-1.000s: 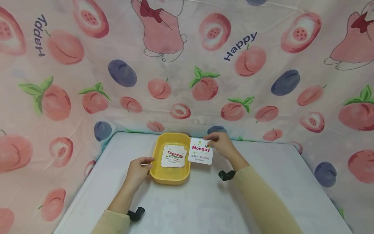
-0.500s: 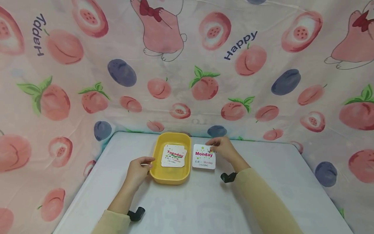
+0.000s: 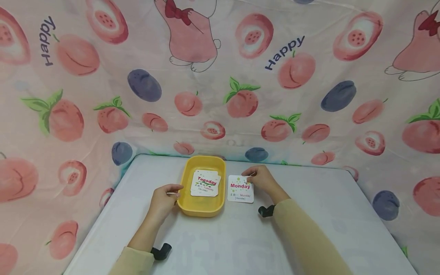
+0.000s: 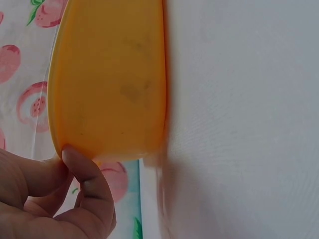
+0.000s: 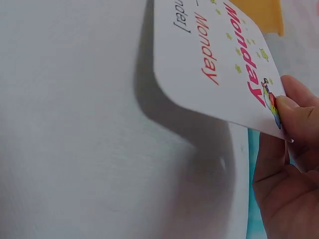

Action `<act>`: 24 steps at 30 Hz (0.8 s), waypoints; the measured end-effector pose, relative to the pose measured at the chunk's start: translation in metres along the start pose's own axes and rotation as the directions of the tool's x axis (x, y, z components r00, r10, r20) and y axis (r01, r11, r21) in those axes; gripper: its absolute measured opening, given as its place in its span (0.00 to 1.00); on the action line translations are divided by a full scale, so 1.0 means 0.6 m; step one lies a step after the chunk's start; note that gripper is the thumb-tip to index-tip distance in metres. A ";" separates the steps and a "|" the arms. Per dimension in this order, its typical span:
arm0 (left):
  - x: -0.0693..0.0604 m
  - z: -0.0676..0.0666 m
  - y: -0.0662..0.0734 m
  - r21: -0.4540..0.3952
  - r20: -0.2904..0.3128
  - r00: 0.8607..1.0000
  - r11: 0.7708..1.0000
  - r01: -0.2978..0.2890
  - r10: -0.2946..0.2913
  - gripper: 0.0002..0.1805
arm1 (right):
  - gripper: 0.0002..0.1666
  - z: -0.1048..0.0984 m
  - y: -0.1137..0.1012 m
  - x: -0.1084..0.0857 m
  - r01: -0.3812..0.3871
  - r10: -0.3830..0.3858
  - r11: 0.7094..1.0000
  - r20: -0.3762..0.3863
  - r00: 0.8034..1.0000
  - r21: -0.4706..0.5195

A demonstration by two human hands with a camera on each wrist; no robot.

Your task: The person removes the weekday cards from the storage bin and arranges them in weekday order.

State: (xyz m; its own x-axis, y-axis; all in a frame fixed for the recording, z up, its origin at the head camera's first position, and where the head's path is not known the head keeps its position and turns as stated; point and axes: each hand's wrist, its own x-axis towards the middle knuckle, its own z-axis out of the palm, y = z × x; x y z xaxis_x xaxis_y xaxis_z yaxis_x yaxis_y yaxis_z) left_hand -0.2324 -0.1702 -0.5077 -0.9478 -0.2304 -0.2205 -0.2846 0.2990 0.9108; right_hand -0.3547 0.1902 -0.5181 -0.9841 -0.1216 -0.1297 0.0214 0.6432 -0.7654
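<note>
One card, Monday [image 3: 239,193], pinched at upper right corner by right grip [image 3: 262,178], thumb on printed face. Card tilted, held corner raised above table [image 3: 213,244], shadow below; just right of yellow tray [image 3: 203,207], not touching it. Left grip [image 3: 163,200] pinches tray's left rim. Tray on table, card stack [image 3: 206,183] inside, Tuesday on top. Fruit-print cloth [image 3: 213,110] behind.

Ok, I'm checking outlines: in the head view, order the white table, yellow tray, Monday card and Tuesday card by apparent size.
White table
Yellow tray
Monday card and Tuesday card: too alike to rank
</note>
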 end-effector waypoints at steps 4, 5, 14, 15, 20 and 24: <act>0.002 0.001 0.000 0.003 -0.002 1.000 1.000 0.002 -0.002 0.17 | 0.15 0.006 0.004 0.002 0.014 -0.014 1.000 -0.009 1.000 -0.021; 0.002 0.001 0.000 0.003 -0.003 1.000 1.000 0.003 -0.003 0.17 | 0.15 0.008 0.005 0.003 0.015 -0.015 1.000 -0.014 1.000 -0.024; 0.002 0.001 -0.002 -0.001 -0.001 1.000 1.000 0.000 0.000 0.17 | 0.12 0.020 0.010 0.003 0.009 -0.013 0.998 -0.066 0.998 -0.065; 0.002 0.001 -0.002 0.000 -0.002 1.000 1.000 0.003 -0.003 0.17 | 0.12 0.021 0.011 0.003 0.012 -0.017 0.997 -0.071 0.997 -0.072; 0.001 0.001 -0.001 0.000 -0.003 1.000 1.000 0.008 -0.008 0.17 | 0.12 0.026 0.013 0.002 0.015 -0.024 0.995 -0.091 0.996 -0.101; 0.002 0.002 -0.001 -0.005 -0.003 1.000 1.000 0.012 -0.012 0.17 | 0.12 0.027 0.015 0.001 0.014 -0.026 0.993 -0.102 0.994 -0.115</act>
State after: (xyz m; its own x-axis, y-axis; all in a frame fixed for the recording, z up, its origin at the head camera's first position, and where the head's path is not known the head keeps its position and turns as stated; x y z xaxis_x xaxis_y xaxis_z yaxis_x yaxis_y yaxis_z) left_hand -0.2334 -0.1697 -0.5087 -0.9439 -0.2370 -0.2299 -0.2949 0.2921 0.9098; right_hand -0.3524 0.1834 -0.5352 -0.9972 -0.0602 -0.0445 -0.0129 0.7238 -0.6899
